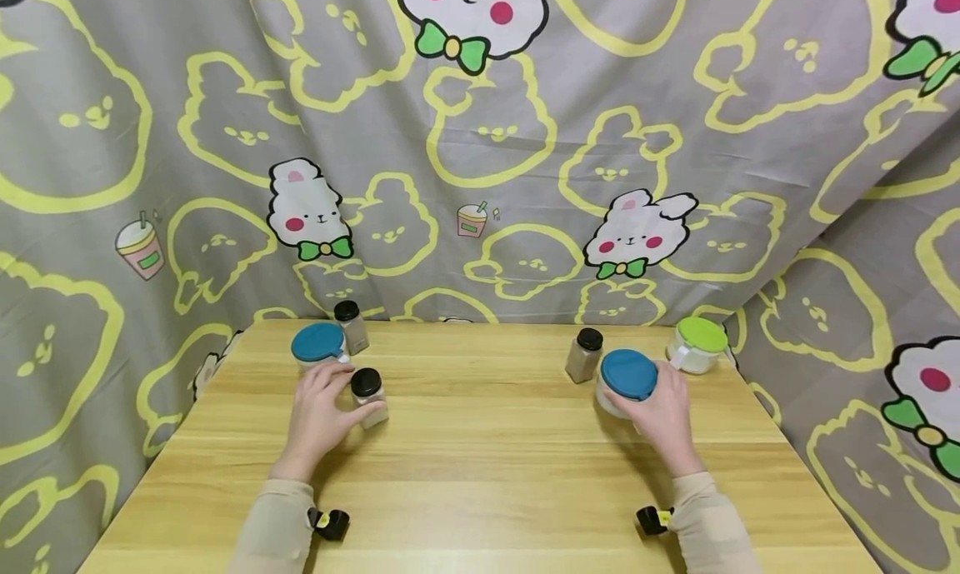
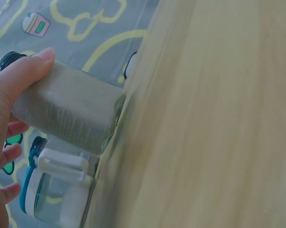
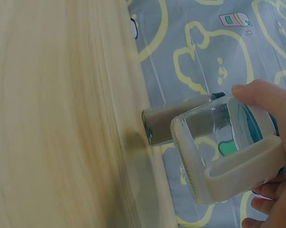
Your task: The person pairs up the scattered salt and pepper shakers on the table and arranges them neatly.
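Note:
In the head view, my left hand (image 1: 322, 407) holds a square spice jar (image 1: 372, 411) with a black lid, its thumb on the right side. The left wrist view shows my thumb across this jar (image 2: 69, 102), whose base seems slightly off the table; some fingertips lie hidden behind it. With its thumb at the lid's edge, my right hand (image 1: 663, 411) grips a clear jar with a blue lid (image 1: 628, 374). That jar's white handle (image 3: 245, 168) faces the right wrist camera, and the base looks raised and a little tilted.
Behind my left hand stand another blue-lidded jar (image 1: 318, 342) and a black-lidded spice jar (image 1: 354, 334). Near the right hand are a further spice jar (image 1: 583, 357) and a green-lidded jar (image 1: 699, 345). A patterned curtain (image 1: 495, 266) hangs behind the wooden table (image 1: 480, 474).

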Tool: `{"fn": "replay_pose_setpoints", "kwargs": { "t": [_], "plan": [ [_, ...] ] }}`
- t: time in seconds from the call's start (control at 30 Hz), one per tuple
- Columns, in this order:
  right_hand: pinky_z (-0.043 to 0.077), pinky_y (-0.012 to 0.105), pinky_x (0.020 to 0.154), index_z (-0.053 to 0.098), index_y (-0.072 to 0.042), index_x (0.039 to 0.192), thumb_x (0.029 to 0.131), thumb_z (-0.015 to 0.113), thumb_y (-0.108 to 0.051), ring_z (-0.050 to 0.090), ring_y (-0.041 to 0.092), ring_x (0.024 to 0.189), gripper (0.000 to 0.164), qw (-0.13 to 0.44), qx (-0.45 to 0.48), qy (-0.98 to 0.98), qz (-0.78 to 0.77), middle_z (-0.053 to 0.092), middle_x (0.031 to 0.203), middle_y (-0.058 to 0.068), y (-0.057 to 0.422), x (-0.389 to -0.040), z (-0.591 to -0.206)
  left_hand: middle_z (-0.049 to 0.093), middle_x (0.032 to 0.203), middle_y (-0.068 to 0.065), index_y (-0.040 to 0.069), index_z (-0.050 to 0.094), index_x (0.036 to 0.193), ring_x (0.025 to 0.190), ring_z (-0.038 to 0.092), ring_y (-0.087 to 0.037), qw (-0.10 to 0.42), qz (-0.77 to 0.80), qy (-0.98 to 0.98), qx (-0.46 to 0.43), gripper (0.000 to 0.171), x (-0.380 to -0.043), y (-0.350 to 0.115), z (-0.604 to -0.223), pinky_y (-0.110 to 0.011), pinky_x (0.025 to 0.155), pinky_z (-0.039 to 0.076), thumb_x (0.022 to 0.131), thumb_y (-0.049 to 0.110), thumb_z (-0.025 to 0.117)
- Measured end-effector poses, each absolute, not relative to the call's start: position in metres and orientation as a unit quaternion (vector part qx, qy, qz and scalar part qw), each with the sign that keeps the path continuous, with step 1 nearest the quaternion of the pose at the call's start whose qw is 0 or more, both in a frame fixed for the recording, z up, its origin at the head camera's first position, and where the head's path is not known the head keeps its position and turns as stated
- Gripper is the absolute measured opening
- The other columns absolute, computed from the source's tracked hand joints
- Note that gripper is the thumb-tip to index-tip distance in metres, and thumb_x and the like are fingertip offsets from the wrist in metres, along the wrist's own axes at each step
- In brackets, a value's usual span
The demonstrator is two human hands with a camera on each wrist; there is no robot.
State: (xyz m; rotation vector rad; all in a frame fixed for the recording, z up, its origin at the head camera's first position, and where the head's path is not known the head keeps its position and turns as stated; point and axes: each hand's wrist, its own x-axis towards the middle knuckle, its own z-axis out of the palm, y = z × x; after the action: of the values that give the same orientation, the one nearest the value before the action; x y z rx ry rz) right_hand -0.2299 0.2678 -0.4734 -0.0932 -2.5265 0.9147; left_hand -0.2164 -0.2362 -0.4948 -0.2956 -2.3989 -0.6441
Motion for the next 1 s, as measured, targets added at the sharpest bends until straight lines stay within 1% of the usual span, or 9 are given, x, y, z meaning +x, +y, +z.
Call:
{"fn": "replay_pose_setpoints", "kwargs": {
  "t": [0.13,0.43,0.67,0.87,1.0],
  "plan": [
    [0.033,0.058,0.1,0.047,0.01,0.123,0.065,0.089,-0.032,0.041,0.043,0.118,0.083,0.232,-0.025,-0.914,0.332,0.051,0.121,0.026,0.263,-0.229,-0.475,0.063,0.117,-0.011,0.002,0.071,0.107,0.123,0.047,-0.036,0.318,-0.24,-0.909,-0.119,0.064,-0.218,-0.232,-0.495,-0.059,0.106,0.031,0.06,0.043,0.089],
    [0.034,0.058,0.098,0.049,0.009,0.122,0.062,0.09,-0.031,0.044,0.043,0.115,0.083,0.248,-0.006,-0.912,0.327,0.054,0.116,0.026,0.248,-0.226,-0.475,0.064,0.116,-0.011,0.002,0.071,0.106,0.121,0.048,-0.037,0.32,-0.239,-0.907,-0.132,0.065,-0.222,-0.224,-0.493,-0.059,0.107,0.031,0.06,0.044,0.089],
    [0.033,0.058,0.098,0.049,0.01,0.122,0.06,0.091,-0.029,0.044,0.044,0.116,0.085,0.254,0.008,-0.908,0.333,0.054,0.118,0.028,0.236,-0.222,-0.476,0.064,0.115,-0.01,0.001,0.072,0.106,0.119,0.05,-0.036,0.319,-0.239,-0.907,-0.138,0.065,-0.225,-0.215,-0.49,-0.06,0.106,0.032,0.061,0.045,0.089],
    [0.035,0.058,0.099,0.049,0.008,0.123,0.06,0.091,-0.032,0.045,0.043,0.116,0.086,0.243,0.012,-0.909,0.337,0.055,0.12,0.026,0.226,-0.219,-0.474,0.064,0.115,-0.01,0.002,0.072,0.106,0.12,0.05,-0.038,0.318,-0.244,-0.905,-0.14,0.064,-0.228,-0.209,-0.487,-0.06,0.106,0.033,0.061,0.045,0.088],
    [0.036,0.059,0.098,0.049,0.008,0.123,0.06,0.091,-0.033,0.046,0.043,0.116,0.086,0.242,0.022,-0.91,0.337,0.055,0.121,0.026,0.219,-0.217,-0.473,0.064,0.116,-0.01,0.002,0.072,0.107,0.12,0.05,-0.036,0.311,-0.247,-0.907,-0.142,0.065,-0.23,-0.207,-0.486,-0.058,0.106,0.033,0.062,0.047,0.088]
  ]
}}
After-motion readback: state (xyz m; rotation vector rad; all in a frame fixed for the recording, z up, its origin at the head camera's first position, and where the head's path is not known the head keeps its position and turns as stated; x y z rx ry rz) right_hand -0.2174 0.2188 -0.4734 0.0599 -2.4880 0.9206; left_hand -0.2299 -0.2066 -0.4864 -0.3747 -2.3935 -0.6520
